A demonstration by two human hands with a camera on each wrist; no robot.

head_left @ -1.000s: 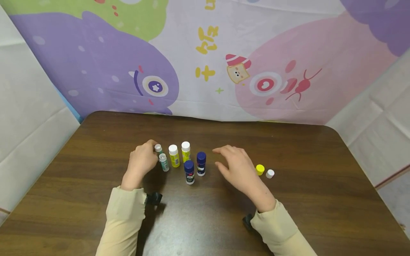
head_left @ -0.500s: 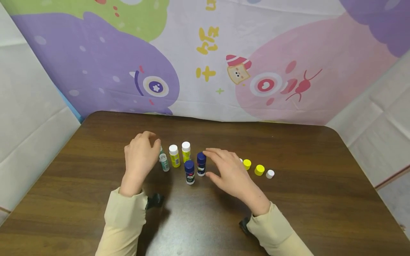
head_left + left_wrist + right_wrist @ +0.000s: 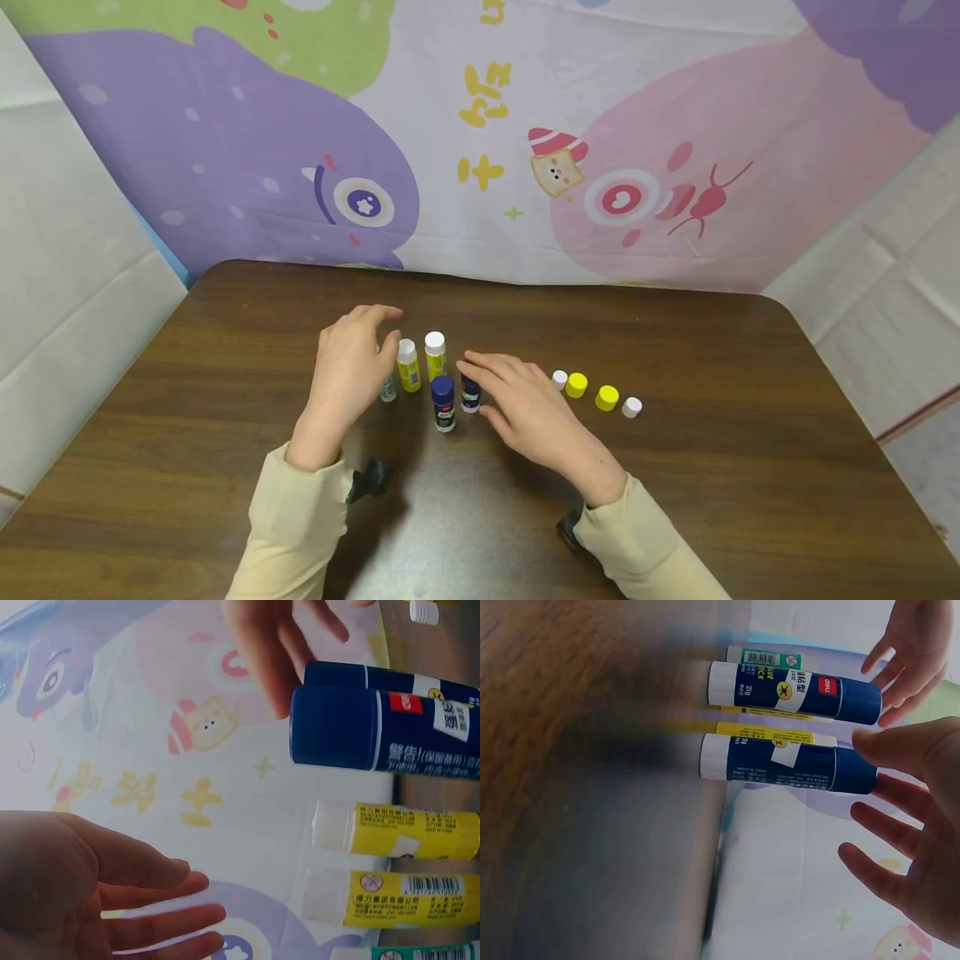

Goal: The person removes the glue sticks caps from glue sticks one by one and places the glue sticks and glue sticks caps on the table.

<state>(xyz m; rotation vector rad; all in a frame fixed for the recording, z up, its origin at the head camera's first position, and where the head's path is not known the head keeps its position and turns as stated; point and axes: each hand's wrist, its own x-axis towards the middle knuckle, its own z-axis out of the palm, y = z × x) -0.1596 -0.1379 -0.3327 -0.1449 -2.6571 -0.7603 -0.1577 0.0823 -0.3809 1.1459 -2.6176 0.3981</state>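
Observation:
My right hand (image 3: 528, 408) has its thumb and index finger around the cap of the right-hand blue glue stick (image 3: 780, 761), fingertips right at it and the other fingers spread. Just left of that stands a second blue glue stick (image 3: 443, 404) with its cap on. My left hand (image 3: 352, 358) hovers with loosely bent fingers and nothing in them, next to the white-topped yellow glue sticks (image 3: 409, 375). It covers most of the teal glue stick (image 3: 387, 389) in the head view; another teal one is hidden there. All the visible sticks stand upright.
To the right of my right hand, a white cap (image 3: 559, 380), a yellow cap (image 3: 576, 385), another yellow cap (image 3: 607, 398) and another white cap (image 3: 632, 407) form a row on the brown table (image 3: 750, 467). A printed cloth (image 3: 480, 233) hangs behind the table.
My left hand has left the teal glue sticks, lifting and shifting right toward the yellow ones. My right hand has moved left to the blue glue stick, uncovering two caps behind it.

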